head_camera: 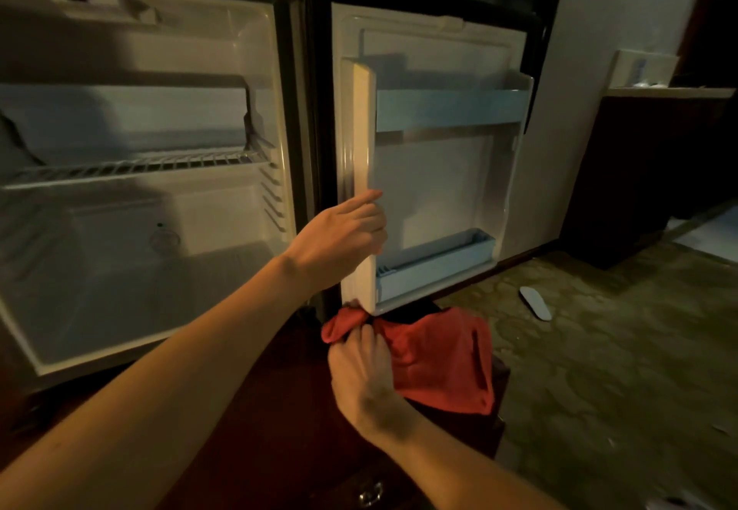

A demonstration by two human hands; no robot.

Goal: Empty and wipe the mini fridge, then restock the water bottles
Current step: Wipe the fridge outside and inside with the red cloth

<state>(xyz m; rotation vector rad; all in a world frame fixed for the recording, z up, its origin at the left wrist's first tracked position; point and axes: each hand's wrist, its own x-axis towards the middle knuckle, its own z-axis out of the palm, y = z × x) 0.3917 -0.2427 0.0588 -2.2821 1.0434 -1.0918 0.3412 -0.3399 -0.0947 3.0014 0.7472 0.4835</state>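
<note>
The mini fridge (139, 198) stands open at the left, its white cavity bare apart from a wire shelf (135, 168) across the middle. Its door (435, 174) is swung wide to the right, showing a pale inner liner with an upper blue rack (451, 110) and a lower blue bin (435, 266). No water bottles show anywhere in view. The left hand (343, 238) reaches to the door's near edge, fingers curled round the white frame and gripping it. Just below the door's bottom corner, the right hand (363, 366) pinches a bunched end of a red cloth (439, 358), which lies spread over a dark wooden surface (255, 429). To the right lies patterned carpet (599, 350) with a small white object (535, 302) on it, and a dark cabinet (639, 174) stands against the wall
</note>
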